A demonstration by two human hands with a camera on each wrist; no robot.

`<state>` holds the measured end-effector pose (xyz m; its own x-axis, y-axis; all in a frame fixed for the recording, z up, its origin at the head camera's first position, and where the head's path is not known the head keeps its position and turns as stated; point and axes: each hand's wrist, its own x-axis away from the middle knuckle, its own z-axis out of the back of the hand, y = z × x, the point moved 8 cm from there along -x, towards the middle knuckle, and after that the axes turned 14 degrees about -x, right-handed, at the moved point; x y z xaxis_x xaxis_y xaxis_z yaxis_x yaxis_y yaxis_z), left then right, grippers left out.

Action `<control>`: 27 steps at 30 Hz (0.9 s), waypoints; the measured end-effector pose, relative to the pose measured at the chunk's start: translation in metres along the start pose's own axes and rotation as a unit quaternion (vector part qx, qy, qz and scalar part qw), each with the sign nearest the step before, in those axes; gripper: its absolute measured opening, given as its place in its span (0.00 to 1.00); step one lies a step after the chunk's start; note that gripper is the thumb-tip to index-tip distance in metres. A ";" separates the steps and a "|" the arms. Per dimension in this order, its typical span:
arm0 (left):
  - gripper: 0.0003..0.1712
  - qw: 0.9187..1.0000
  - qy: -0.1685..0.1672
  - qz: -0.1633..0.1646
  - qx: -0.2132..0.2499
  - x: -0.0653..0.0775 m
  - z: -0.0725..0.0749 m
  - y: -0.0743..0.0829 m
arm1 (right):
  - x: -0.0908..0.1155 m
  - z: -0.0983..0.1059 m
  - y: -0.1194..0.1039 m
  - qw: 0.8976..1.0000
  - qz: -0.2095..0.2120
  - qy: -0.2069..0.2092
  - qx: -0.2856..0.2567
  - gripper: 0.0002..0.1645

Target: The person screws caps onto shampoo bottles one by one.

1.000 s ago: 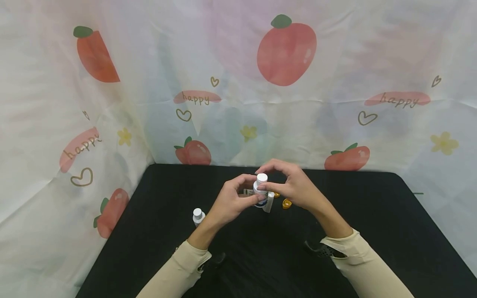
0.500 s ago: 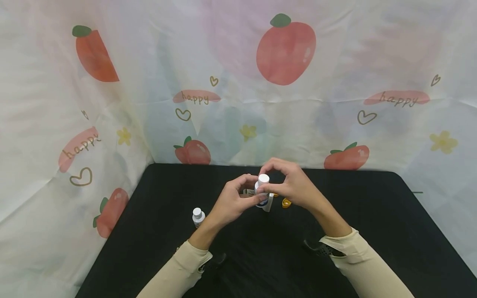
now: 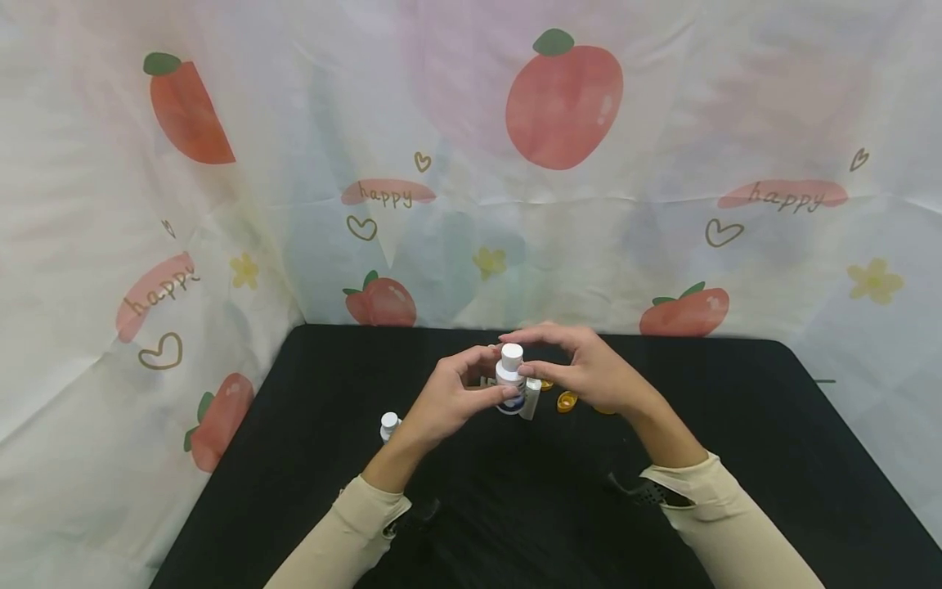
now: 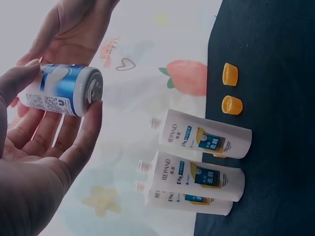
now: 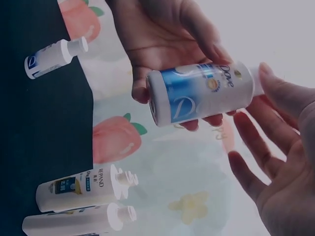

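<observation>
My left hand [image 3: 456, 397] holds a small white and blue Dove bottle [image 5: 204, 93] round its body, above the black table. The bottle stands nearly upright in the head view, with its white cap [image 3: 512, 352] on. My right hand [image 3: 592, 368] is at the neck and cap, thumb on the near side and index finger reaching round the far side. In the right wrist view its thumb lies against the cap, while the other fingers spread loosely beside the bottle. The index fingertip is hidden there.
A second white and blue bottle [image 5: 49, 59] stands capped, left of my left forearm. Three white REPAND bottles [image 4: 206, 135] with bare necks stand behind the hands. Several orange caps [image 4: 230, 74] lie beside them. A printed cloth [image 3: 456, 164] hangs behind the table.
The held bottle and both hands have shifted slightly left. My right fingers have spread wider around the cap, and the hand has turned a little. Another orange cap shows under the right wrist.
</observation>
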<state>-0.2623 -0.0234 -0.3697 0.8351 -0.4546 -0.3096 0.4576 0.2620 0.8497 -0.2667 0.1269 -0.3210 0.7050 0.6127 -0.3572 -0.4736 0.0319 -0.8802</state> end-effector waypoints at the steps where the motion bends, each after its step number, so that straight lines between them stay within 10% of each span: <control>1: 0.19 1.000 -0.003 0.002 0.003 0.000 0.000 0.000 | 0.000 0.000 -0.001 1.000 0.002 -0.007 -0.004 0.25; 27: 0.23 1.000 0.011 -0.003 0.004 0.000 0.001 0.000 | -0.002 -0.002 0.004 0.999 0.004 0.018 -0.039 0.20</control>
<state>-0.2624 -0.0241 -0.3696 0.8391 -0.4373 -0.3235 0.4596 0.2519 0.8516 -0.2691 0.1242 -0.3249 0.7207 0.5841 -0.3734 -0.4372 -0.0351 -0.8987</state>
